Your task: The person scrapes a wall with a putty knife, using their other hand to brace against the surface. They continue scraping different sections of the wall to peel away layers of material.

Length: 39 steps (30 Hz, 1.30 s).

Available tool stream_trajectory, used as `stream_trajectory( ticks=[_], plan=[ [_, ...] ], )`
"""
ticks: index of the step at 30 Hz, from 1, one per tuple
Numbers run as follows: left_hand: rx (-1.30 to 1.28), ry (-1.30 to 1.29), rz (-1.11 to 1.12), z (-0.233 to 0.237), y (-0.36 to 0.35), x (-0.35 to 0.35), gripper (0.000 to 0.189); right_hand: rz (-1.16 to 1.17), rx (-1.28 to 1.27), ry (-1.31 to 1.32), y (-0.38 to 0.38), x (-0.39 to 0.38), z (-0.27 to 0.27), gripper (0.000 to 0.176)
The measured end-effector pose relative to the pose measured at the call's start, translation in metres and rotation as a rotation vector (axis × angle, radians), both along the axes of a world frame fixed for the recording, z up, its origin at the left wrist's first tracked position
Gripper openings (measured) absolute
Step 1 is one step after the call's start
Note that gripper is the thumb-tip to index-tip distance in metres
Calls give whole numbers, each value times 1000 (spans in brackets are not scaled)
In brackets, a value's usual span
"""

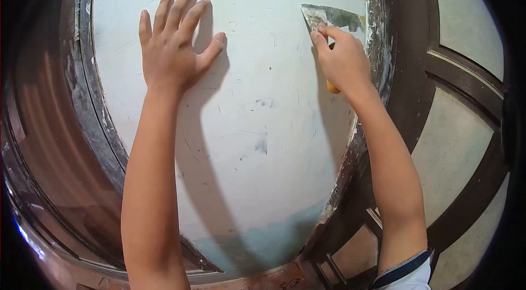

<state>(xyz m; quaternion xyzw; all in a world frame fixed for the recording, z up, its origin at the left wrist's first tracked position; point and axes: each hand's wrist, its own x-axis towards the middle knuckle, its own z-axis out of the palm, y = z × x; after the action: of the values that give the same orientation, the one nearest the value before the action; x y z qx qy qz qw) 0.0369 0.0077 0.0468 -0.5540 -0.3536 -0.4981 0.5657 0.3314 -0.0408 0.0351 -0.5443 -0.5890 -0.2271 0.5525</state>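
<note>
My right hand [346, 62] is closed around a putty knife [315, 15] near the upper right of the pale wall panel [246, 98]. The metal blade points upward against the panel and carries whitish residue. Below my palm pokes out the yellow end of its handle; my fingers hide most of the rest. Higher on the left, my left hand [171, 52] rests on the panel with fingers spread, holding nothing. Scratches, small dark marks and a few grey smudges dot the surface between my hands.
A worn dark frame with flaking paint, its left side [90, 71] and right side [378, 32], borders the panel. To the right stands a dark wooden door [438, 65] with pale panes. Bluish paint [268, 240] shows along the panel's bottom, above a reddish floor [268, 280].
</note>
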Motion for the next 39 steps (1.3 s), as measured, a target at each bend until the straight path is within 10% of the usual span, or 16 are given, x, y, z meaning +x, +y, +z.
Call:
stream_trajectory(
  ticks=[39],
  plan=[
    [15,-20,-61,-1,-5,1,54,42,-51,34,-10,-8,3,39]
  ],
)
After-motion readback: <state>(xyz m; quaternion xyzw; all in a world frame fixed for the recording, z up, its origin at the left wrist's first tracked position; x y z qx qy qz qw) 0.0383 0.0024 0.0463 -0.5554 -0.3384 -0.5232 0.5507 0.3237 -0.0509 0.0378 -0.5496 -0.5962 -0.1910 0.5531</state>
